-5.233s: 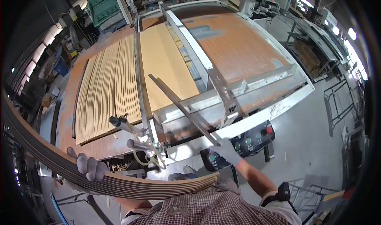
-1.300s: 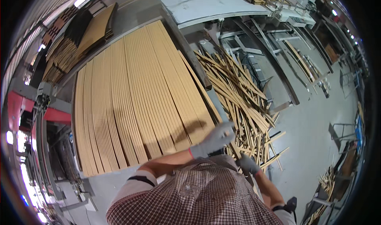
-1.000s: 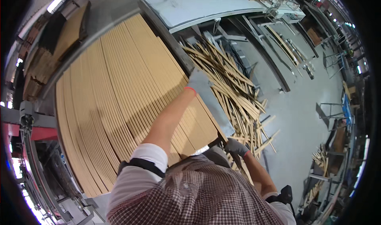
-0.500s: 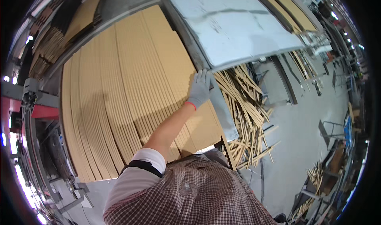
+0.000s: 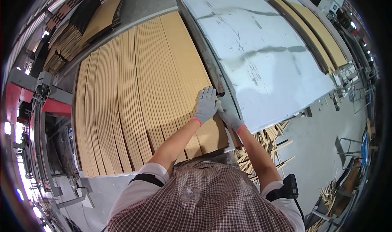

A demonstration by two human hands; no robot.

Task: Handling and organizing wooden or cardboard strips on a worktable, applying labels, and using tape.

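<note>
A wide, fanned-out stack of tan boards [image 5: 163, 76] lies before me, each sheet overlapping its neighbour so that the edges make long parallel lines. My left hand [image 5: 207, 104], in a grey glove with a red cuff, rests flat on the rightmost board near its right edge, fingers stretched forward. Beside it, my right hand [image 5: 231, 119], gloved alike, is at that board's right edge. Its fingertips are partly hidden beside the left hand, so their grip does not show. A dark metal bar [image 5: 206, 64] runs along the stack's right side.
To the right stands a large pale, scuffed table [image 5: 261, 60] carrying long tan strips [image 5: 304, 35]. Below its near edge is a heap of narrow offcuts [image 5: 271, 140]. More boards [image 5: 102, 19] are piled at the far left. Red and grey machinery [image 5: 55, 106] stands at the left.
My right hand and forearm have come into view and reached the board's right edge beside my left hand. The left hand stays flat on the board. The whole view has shifted.
</note>
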